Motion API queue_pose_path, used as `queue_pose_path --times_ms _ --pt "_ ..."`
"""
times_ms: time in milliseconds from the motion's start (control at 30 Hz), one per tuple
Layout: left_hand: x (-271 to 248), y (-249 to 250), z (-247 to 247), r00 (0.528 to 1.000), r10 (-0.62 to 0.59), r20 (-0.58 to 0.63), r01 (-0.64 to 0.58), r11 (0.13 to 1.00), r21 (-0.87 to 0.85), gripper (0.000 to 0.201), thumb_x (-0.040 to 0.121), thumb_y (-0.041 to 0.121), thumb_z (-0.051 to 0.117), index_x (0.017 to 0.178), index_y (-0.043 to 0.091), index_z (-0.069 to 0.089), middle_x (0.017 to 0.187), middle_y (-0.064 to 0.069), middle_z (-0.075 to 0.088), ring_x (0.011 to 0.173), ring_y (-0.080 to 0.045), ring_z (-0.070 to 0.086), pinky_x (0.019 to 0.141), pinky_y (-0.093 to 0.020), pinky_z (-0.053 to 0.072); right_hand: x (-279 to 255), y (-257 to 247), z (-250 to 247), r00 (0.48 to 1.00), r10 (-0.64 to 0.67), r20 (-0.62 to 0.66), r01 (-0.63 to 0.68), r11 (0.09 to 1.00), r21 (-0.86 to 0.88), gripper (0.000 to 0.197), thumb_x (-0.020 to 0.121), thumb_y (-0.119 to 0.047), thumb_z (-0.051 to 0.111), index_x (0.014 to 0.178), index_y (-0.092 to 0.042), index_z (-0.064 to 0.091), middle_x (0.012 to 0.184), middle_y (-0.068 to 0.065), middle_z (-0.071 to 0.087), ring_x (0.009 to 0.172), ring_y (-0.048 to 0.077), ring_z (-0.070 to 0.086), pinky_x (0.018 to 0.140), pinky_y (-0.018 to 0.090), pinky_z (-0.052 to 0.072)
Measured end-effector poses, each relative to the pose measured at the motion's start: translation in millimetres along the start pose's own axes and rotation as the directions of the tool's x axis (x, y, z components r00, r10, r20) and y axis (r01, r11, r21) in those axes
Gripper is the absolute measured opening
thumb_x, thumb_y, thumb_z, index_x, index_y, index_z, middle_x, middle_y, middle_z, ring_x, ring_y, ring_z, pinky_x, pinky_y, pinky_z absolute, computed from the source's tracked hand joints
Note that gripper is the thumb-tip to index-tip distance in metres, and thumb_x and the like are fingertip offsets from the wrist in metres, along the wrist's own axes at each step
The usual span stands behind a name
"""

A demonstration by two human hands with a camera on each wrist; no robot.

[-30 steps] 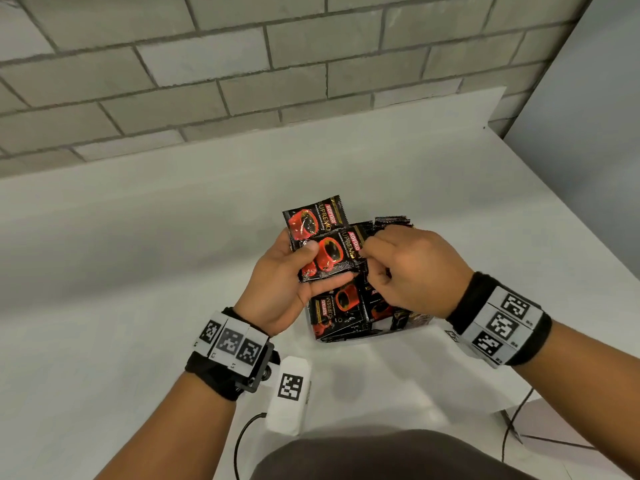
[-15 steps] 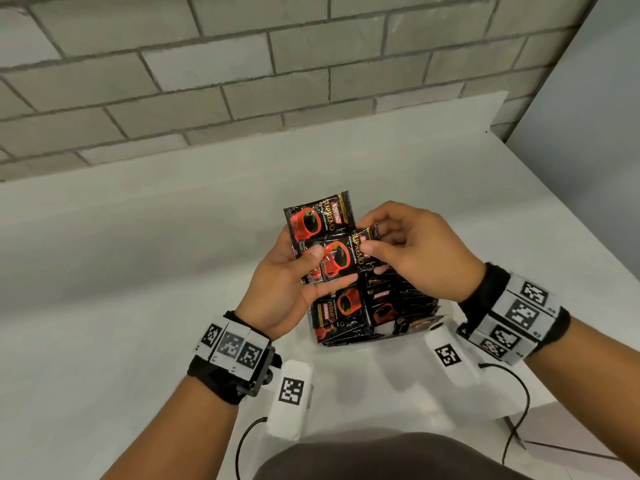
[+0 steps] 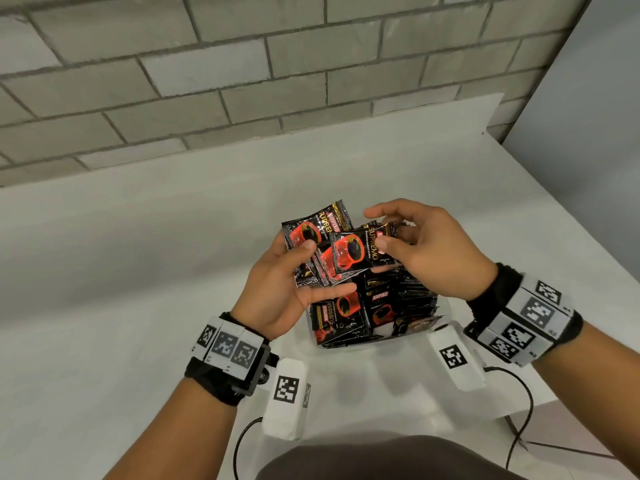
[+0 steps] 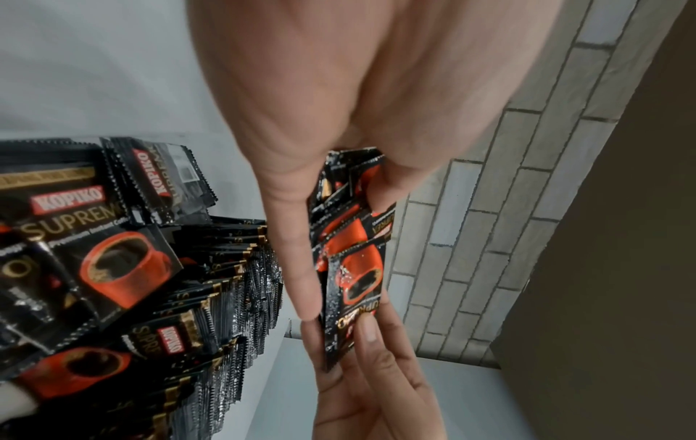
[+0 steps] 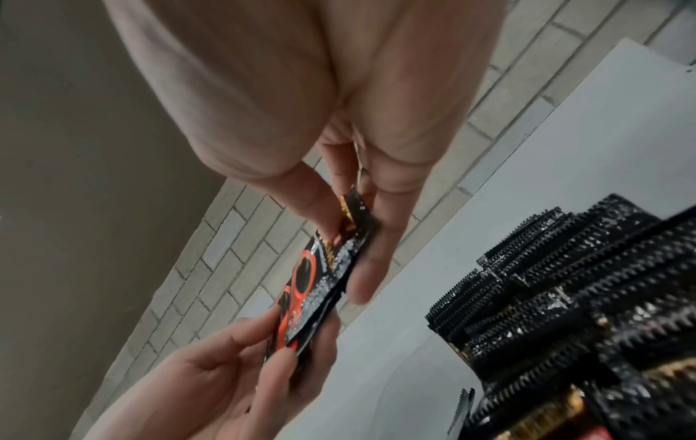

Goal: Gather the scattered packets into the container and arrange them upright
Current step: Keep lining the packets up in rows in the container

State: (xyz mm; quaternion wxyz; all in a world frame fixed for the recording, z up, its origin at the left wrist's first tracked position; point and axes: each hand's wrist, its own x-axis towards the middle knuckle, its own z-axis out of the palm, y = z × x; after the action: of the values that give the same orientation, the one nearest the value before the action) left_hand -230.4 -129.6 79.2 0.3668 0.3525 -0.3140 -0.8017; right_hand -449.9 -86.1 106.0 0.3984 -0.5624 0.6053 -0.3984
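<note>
head view, two hands, left hand (image 3: 277, 289) clutching three packets (image 3: 313, 233), right hand (image 3: 433, 251) pinching top packet (image 3: 360, 251)

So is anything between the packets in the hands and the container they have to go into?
No foreign object. Both hands, left and right, hold the fanned packets just above the container. But it is already crowded with packets, so a free gap is hard to see.
</note>
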Motion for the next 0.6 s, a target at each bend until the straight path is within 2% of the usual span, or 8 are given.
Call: queue_pose_path --times_ms 33,100,133,200,300,400,500,600 --pt "0 0 0 1.000 0.000 -0.006 0.000 1.000 -0.012 0.035 0.104 0.005 0.049 0.139 0.008 0.053 0.129 -0.007 0.071 0.114 -0.040 0.070 0.078 -0.062 0.060 0 0 0 1.000 -0.013 -0.005 0.013 0.998 -0.059 0.034 0.094 -0.008 0.065 0.120 -0.031 0.067 0.113 0.003 0.064 0.076 0.014 0.070 0.080 0.034 0.060" --pt "0 0 0 1.000 0.009 -0.015 -0.009 1.000 -0.025 0.034 0.104 0.002 0.048 0.138 0.007 0.053 0.127 -0.008 0.072 0.111 -0.038 0.071 0.077 -0.061 0.060 0 3 -1 0.999 0.005 -0.035 -0.007 0.997 -0.073 0.029 0.094 -0.014 0.067 0.112 -0.036 0.069 0.108 0.009 0.072 0.088 0.024 0.072 0.087 0.042 0.058" --pt "0 0 0 1.000 0.014 -0.019 -0.014 1.000 -0.020 0.033 0.104 0.002 0.047 0.137 0.007 0.053 0.125 -0.008 0.072 0.109 -0.038 0.072 0.076 -0.059 0.061 1 4 -2 0.998 0.030 -0.055 -0.033 0.998 -0.045 0.023 0.093 -0.016 0.068 0.107 -0.034 0.069 0.100 0.014 0.073 0.085 0.027 0.072 0.085 0.044 0.059" --pt "-1 0 -2 1.000 0.020 -0.021 -0.019 1.000 0.017 0.032 0.105 0.002 0.047 0.135 0.006 0.053 0.126 -0.011 0.072 0.106 -0.041 0.072 0.075 -0.056 0.062 2 5 -3 0.993 0.084 -0.088 -0.080 0.996 0.045 0.014 0.092 -0.014 0.070 0.101 -0.025 0.069 0.090 0.014 0.075 0.078 0.024 0.072 0.076 0.040 0.058" --pt "0 -1 -6 0.998 0.038 -0.043 -0.034 0.996 0.086 0.032 0.105 0.003 0.048 0.136 0.006 0.053 0.131 -0.014 0.069 0.110 -0.044 0.071 0.074 -0.053 0.062 1 -1 -4 0.991 0.100 -0.089 -0.084 0.982 0.168 0.013 0.091 -0.004 0.070 0.101 -0.011 0.069 0.096 0.011 0.075 0.082 0.023 0.074 0.070 0.032 0.060" --pt "3 4 -16 0.993 0.089 -0.083 -0.075 0.984 0.159 0.027 0.104 0.003 0.049 0.130 0.008 0.055 0.129 -0.013 0.070 0.108 -0.040 0.072 0.070 -0.050 0.063 3 0 -13 0.988 0.127 -0.085 -0.101 0.960 0.262 0.019 0.089 0.001 0.070 0.106 -0.005 0.066 0.100 0.020 0.073 0.085 0.028 0.074 0.069 0.038 0.063" --pt "4 12 -32 0.984 0.125 -0.130 -0.099 0.977 0.189 0.025 0.104 0.003 0.050 0.127 0.011 0.056 0.132 -0.015 0.068 0.108 -0.038 0.073 0.069 -0.050 0.064 6 3 -28 0.992 0.072 -0.107 -0.059 0.991 0.116 0.022 0.085 -0.007 0.077 0.105 -0.012 0.070 0.100 0.019 0.073 0.088 0.030 0.073 0.078 0.040 0.062" --pt "1 19 -44 0.979 0.134 -0.151 -0.104 0.976 0.192 0.026 0.105 0.004 0.048 0.129 0.012 0.057 0.133 -0.014 0.068 0.111 -0.042 0.070 0.071 -0.052 0.064 0 8 -31 0.999 0.014 0.040 -0.004 0.967 -0.256 0.021 0.084 -0.015 0.078 0.100 -0.027 0.071 0.090 -0.002 0.073 0.081 0.011 0.070 0.077 0.025 0.057"
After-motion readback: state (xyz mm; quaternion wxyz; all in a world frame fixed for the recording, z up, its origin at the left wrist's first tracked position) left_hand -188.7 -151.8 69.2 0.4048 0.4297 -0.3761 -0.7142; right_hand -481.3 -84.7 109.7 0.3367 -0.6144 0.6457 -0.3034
